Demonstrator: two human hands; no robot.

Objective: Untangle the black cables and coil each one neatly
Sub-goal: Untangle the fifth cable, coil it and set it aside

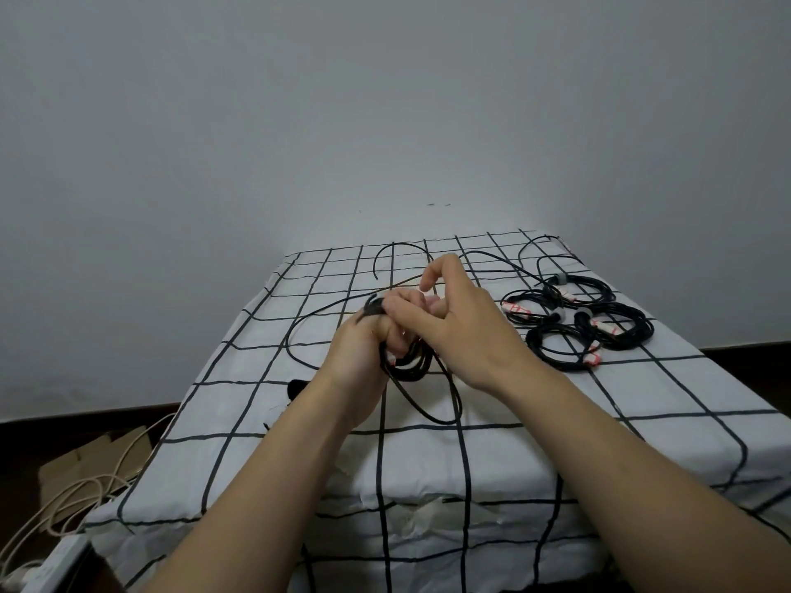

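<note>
The left hand (364, 348) is closest to me. Its fingers are closed around a small bundle of black loops (406, 363), held just above the tabletop (239, 404), which has a white cloth with black squares on it. The right hand (453, 323) is touching it from the other side. Its thumb and first finger are pinched together near the top of the bundle, and I think they hold the cable there (the other fingers hide the spot, so I cannot be sure).

One loose loop (445, 404) hangs down from the bundle onto the cloth. The long free end (299, 331) curves away to the left and then toward the wall.

To do this well, I think the left hand should keep the loops flat and all the same size. The right hand should feed the loose cable in slowly, one round at a time, with no twists.

Farther back on the right lie the finished coils (578, 318), tied and sitting close together.
</note>
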